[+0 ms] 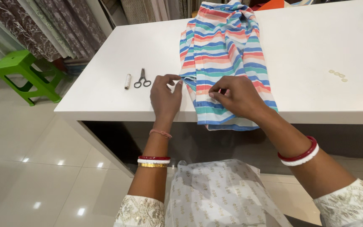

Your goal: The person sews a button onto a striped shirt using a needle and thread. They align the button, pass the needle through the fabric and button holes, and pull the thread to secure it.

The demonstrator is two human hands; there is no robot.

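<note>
A striped shirt (220, 50) in blue, orange, green and white lies folded on the white table (316, 96), its lower hem hanging over the front edge. My left hand (164, 97) rests on the table just left of the shirt, thumb and forefinger touching the shirt's left edge. My right hand (237, 96) lies on the lower part of the shirt with fingertips pinched together on the fabric; whether something small sits between them cannot be told. Both wrists carry red and white bangles.
Small scissors (142, 79) and a white thread spool (127, 81) lie left of my left hand. Several pale buttons (338, 75) sit at the right. A green stool (25, 73) stands on the tiled floor at left, with hanging fabrics behind.
</note>
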